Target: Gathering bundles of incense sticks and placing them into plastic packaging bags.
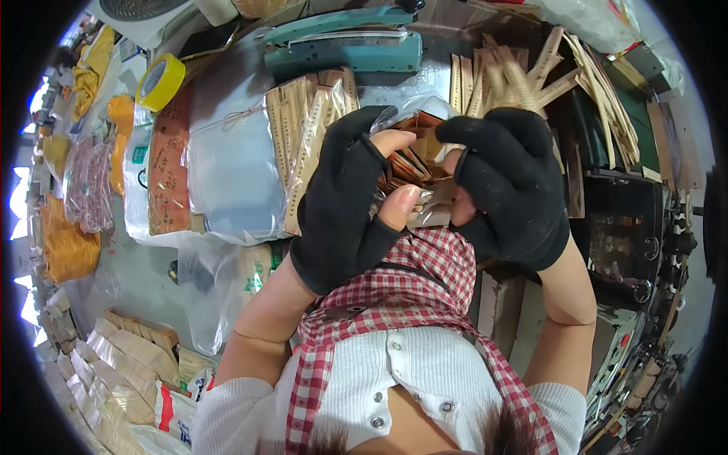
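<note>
Both my hands wear black gloves that leave some fingertips bare. Between them, in front of my chest, is a clear plastic bag (431, 214) with its mouth spread. Inside it sit thin brown and orange-edged flat pieces (406, 167), seen end-on; I cannot make out their exact kind. My left hand (345, 201) grips the bag's left side, thumb below and index finger above. On the opposite side my right hand (509, 186) has its fingers curled onto the bag. Just beyond the hands lie bundles of wooden rulers (315, 114), some in clear plastic.
A teal bag sealer (345, 53) stands at the back. To the left are stacked clear plastic bags (231, 167) and a yellow tape roll (161, 82). More wooden strips (610, 114) lean at the far right, above a black cabinet (623, 235). Packed paper-coloured bundles (114, 368) lie lower left.
</note>
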Tool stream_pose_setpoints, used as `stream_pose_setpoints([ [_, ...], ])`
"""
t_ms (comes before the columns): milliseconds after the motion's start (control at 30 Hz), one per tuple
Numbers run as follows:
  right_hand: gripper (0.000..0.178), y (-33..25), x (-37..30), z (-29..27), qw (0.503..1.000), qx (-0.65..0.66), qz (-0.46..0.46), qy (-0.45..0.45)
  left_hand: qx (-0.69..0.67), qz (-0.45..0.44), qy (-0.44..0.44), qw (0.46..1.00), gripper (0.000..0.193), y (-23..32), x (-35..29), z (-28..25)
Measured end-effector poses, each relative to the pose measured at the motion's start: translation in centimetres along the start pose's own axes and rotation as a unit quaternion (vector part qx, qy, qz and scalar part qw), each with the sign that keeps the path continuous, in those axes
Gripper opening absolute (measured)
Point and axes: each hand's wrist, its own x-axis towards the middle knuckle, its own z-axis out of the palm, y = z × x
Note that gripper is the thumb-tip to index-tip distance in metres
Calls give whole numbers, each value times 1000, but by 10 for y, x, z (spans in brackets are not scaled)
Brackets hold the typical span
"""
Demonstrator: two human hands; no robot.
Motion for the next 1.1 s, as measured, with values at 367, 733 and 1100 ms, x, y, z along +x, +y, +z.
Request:
stream_pose_setpoints([
  [367, 17, -4, 5, 2, 983, 20, 183, -28, -44, -4, 1, 999, 44, -3, -1, 3],
  [733, 27, 3, 14, 12, 976, -22, 215, 35, -51, -47, 14, 998, 58, 1, -2, 8],
  [1100, 40, 9, 20, 10, 993, 17, 112, 21, -67, -58, 14, 996, 63, 0, -4, 6],
])
